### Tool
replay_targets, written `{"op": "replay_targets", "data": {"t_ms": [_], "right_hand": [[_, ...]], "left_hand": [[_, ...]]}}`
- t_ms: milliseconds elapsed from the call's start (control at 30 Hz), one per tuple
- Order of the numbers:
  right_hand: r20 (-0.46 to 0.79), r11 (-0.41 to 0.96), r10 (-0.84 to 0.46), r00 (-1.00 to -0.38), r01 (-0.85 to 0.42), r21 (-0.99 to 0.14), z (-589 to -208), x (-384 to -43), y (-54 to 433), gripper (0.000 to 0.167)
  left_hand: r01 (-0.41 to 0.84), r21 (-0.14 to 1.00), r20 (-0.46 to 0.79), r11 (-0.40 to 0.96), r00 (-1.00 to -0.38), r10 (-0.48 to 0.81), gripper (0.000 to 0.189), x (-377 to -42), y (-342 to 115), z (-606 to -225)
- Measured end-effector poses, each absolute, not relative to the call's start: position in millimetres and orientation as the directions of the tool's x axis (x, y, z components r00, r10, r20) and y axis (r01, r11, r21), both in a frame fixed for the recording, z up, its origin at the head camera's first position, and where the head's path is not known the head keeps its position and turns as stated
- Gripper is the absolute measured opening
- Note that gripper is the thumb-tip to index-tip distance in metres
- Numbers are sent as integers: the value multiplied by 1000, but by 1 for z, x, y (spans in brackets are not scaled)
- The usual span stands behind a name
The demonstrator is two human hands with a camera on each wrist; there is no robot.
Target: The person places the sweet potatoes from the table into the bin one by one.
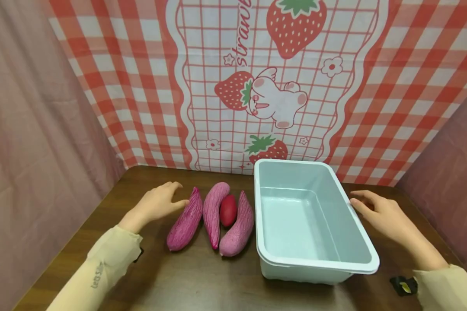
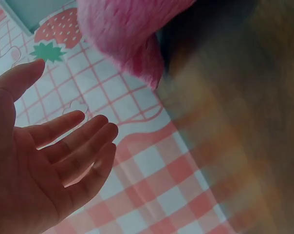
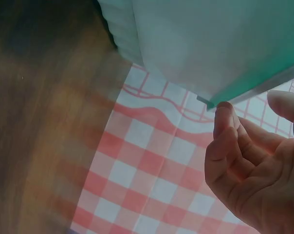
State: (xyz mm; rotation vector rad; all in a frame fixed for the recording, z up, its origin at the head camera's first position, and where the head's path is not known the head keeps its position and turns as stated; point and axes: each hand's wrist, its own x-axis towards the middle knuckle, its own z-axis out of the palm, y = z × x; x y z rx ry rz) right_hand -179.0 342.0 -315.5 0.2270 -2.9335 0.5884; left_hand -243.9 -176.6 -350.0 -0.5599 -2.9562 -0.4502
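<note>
Three long pink-purple sweet potatoes lie on the table left of the bin: a left one (image 1: 185,222), a middle one (image 1: 214,211) and a right one (image 1: 239,229). Between the latter two sits a small dark red oval piece (image 1: 228,211). My left hand (image 1: 159,202) hovers just left of the leftmost sweet potato, thumb apart from its relaxed fingers, holding nothing. A pale blue plastic bin (image 1: 315,265) stands on the right with nothing in it. Beside its right rim is my right hand (image 1: 385,214), fingers loosely bent; whether they touch the rim is hard to tell.
The brown wooden table (image 1: 202,280) ends at a red-and-white checked strawberry cloth (image 1: 140,103) hanging behind it. Pink curtains (image 1: 39,129) hang at both sides. A small black object (image 1: 404,286) is by the right sleeve.
</note>
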Motion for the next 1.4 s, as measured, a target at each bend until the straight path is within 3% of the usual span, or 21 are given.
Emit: {"op": "replay_targets", "data": {"t_ms": [400, 767, 1167, 1400], "right_hand": [[172, 907, -123, -977, -181, -380, -321, -177, 332, 45], [97, 856, -23, -995, -70, -512, -324, -175, 326, 53], [51, 764, 12, -999, -23, -645, -321, -175, 321, 54], [38, 750, 11, -999, -17, -661, -318, -174, 320, 55]], "left_hand": [[348, 284, 35, 893, -935, 353, 64, -241, -168, -372], [362, 311, 26, 879, -928, 373, 59, -239, -163, -383], [319, 429, -56, 845, -924, 377, 70, -240, -161, -389], [291, 452, -92, 843, -925, 369, 74, -239, -160, -388]]}}
